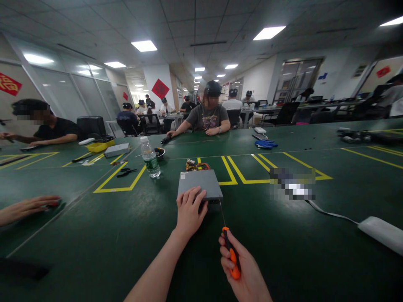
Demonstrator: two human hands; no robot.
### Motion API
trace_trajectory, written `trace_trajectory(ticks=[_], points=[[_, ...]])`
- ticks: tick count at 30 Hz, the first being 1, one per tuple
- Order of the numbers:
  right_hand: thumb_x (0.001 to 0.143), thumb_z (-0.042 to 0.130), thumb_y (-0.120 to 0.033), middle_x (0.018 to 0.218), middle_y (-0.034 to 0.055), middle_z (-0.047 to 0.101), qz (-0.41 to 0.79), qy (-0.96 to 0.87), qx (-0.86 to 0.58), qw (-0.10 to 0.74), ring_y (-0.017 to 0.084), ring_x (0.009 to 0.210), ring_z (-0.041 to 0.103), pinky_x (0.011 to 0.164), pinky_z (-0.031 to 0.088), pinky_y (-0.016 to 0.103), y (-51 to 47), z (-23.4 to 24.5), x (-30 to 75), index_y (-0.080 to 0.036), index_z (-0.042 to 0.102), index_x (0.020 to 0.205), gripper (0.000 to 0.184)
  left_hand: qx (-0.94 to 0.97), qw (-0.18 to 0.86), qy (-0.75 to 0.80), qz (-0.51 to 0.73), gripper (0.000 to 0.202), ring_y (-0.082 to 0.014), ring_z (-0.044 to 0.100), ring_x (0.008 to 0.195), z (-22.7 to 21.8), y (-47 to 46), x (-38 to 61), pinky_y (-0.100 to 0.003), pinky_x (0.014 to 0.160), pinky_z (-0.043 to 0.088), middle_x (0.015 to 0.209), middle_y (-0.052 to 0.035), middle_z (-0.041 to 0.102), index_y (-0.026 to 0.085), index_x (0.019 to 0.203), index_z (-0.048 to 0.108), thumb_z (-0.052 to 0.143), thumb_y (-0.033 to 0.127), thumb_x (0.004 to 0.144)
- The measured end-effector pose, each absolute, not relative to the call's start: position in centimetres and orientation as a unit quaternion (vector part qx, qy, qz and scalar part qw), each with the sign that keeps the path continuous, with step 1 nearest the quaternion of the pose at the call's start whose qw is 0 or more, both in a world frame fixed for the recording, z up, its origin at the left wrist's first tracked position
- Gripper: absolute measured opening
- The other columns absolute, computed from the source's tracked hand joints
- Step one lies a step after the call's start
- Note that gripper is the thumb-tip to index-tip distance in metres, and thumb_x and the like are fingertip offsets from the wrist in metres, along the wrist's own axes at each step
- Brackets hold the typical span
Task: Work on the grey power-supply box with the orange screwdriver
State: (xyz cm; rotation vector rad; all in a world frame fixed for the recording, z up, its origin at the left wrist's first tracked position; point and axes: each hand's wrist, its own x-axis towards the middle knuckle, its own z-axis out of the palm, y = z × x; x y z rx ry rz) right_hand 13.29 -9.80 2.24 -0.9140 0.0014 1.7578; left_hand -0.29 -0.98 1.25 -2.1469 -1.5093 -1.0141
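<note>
A person's left hand [190, 212] steadies a gray metal box [200, 180] on a green table [126, 235] as the right hand [241, 258] works an orange-and-black screwdriver [233, 256] at its near right corner. The box lies flat, straight ahead of the worker, with a bundle of colored wires [198, 166] at its far side. The left hand is loosely open, its fingers laid across the near part of the top rather than wrapped around it. The right hand is closed firmly around the handle, the shaft angled up and away to the corner; whether the tip sits in a screw is too small to tell. Just beyond the box, to the left, a clear bottle [150, 159] stands upright before a dark bowl [160, 153], with black pliers [126, 172] lying near yellow tape [118, 190]. Farther left are a second box [117, 150] and a yellow tray [100, 145]. At the left edge, a co-worker's hand [34, 208] rests over something red. To the right, a white cord [333, 215] links a blurred item [292, 184] to a white block [382, 234]; blue gloves [266, 144] lie beyond. Across the table, a co-worker [209, 117] in a dark cap sits with both arms on the surface, and others are seated in the lit room behind.
</note>
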Motion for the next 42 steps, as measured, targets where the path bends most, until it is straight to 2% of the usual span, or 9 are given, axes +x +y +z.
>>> trace_trajectory(ticks=[4, 7, 10, 14, 21, 27, 31, 36, 42], points=[[0.090, 0.043, -0.029, 0.063, 0.0024, 0.054, 0.759, 0.000, -0.377, 0.530, 0.004, 0.042, 0.042, 0.033, 0.030, 0.012, -9.9, 2.2, 13.3, -0.009, 0.060, 0.094, 0.026, -0.751, 0.164, -0.530, -0.358, 0.030, -0.0217, 0.047, 0.113, 1.3, -1.0, -0.2, -0.039, 0.094, 0.029, 0.120, -0.0046, 0.056, 0.027, 0.112, 0.055, 0.052, 0.029, 0.083], [0.088, 0.047, -0.027, 0.063, 0.0016, 0.054, 0.742, -0.007, -0.397, 0.540, 0.002, 0.040, 0.038, 0.030, 0.023, 0.011, -9.9, 2.1, 13.1, -0.011, 0.060, 0.087, 0.020, -0.751, 0.163, -0.533, -0.355, 0.030, -0.0215, 0.047, 0.113, 1.3, -1.1, -0.2, -0.039, 0.094, 0.028, 0.121, -0.0043, 0.056, 0.027, 0.113, 0.054, 0.052, 0.029, 0.083], [0.086, 0.052, -0.021, 0.064, 0.0012, 0.054, 0.727, -0.012, -0.404, 0.555, 0.002, 0.042, 0.039, 0.031, 0.024, 0.011, -9.9, 2.2, 13.0, -0.011, 0.058, 0.076, 0.015, -0.752, 0.159, -0.534, -0.353, 0.030, -0.0215, 0.046, 0.114, 1.3, -1.1, -0.3, -0.039, 0.095, 0.028, 0.122, -0.0045, 0.055, 0.027, 0.113, 0.054, 0.051, 0.029, 0.083], [0.090, 0.044, -0.027, 0.063, 0.0024, 0.054, 0.753, 0.007, -0.380, 0.537, 0.004, 0.044, 0.043, 0.035, 0.031, 0.013, -9.9, 2.3, 13.0, -0.009, 0.060, 0.084, 0.025, -0.752, 0.151, -0.532, -0.357, 0.030, -0.0218, 0.046, 0.114, 1.3, -1.1, -0.3, -0.040, 0.095, 0.027, 0.122, -0.0050, 0.055, 0.027, 0.113, 0.054, 0.050, 0.029, 0.084], [0.085, 0.053, -0.022, 0.065, 0.0019, 0.056, 0.733, -0.016, -0.383, 0.562, 0.003, 0.043, 0.042, 0.032, 0.027, 0.012, -9.8, 1.5, 12.8, -0.010, 0.060, 0.082, 0.014, -0.748, 0.160, -0.535, -0.358, 0.031, -0.0218, 0.047, 0.113, 1.3, -1.1, -0.2, -0.039, 0.094, 0.029, 0.121, -0.0045, 0.056, 0.027, 0.112, 0.055, 0.053, 0.028, 0.082], [0.089, 0.045, -0.027, 0.061, 0.0018, 0.054, 0.764, -0.006, -0.363, 0.534, 0.003, 0.040, 0.039, 0.033, 0.027, 0.012, -9.7, 1.5, 12.9, -0.008, 0.061, 0.090, 0.025, -0.746, 0.159, -0.536, -0.362, 0.030, -0.0215, 0.048, 0.112, 1.3, -1.0, -0.2, -0.040, 0.094, 0.029, 0.120, -0.0040, 0.056, 0.028, 0.112, 0.055, 0.054, 0.028, 0.081], [0.078, 0.061, -0.026, 0.065, 0.0018, 0.057, 0.740, -0.031, -0.375, 0.558, 0.002, 0.041, 0.040, 0.032, 0.024, 0.011, -9.7, 1.2, 13.0, -0.011, 0.060, 0.081, 0.015, -0.749, 0.154, -0.534, -0.360, 0.031, -0.0212, 0.047, 0.113, 1.3, -1.0, -0.2, -0.040, 0.094, 0.028, 0.121, -0.0037, 0.056, 0.028, 0.112, 0.055, 0.053, 0.028, 0.082], [0.060, 0.076, -0.036, 0.059, -0.0002, 0.056, 0.736, -0.050, -0.393, 0.548, 0.002, 0.038, 0.037, 0.031, 0.023, 0.012, -10.1, 1.2, 13.2, -0.011, 0.060, 0.082, 0.036, -0.749, 0.155, -0.533, -0.361, 0.030, -0.0209, 0.047, 0.113, 1.2, -0.9, -0.2, -0.039, 0.095, 0.028, 0.121, -0.0033, 0.056, 0.028, 0.112, 0.055, 0.052, 0.029, 0.082], [0.061, 0.075, -0.040, 0.056, -0.0005, 0.055, 0.758, -0.083, -0.396, 0.511, 0.002, 0.037, 0.037, 0.032, 0.021, 0.012, -10.1, 1.5, 12.5, -0.011, 0.060, 0.080, 0.038, -0.749, 0.150, -0.533, -0.364, 0.031, -0.0218, 0.047, 0.113, 1.3, -1.0, -0.2, -0.040, 0.094, 0.029, 0.120, -0.0048, 0.056, 0.027, 0.112, 0.055, 0.053, 0.027, 0.082]])
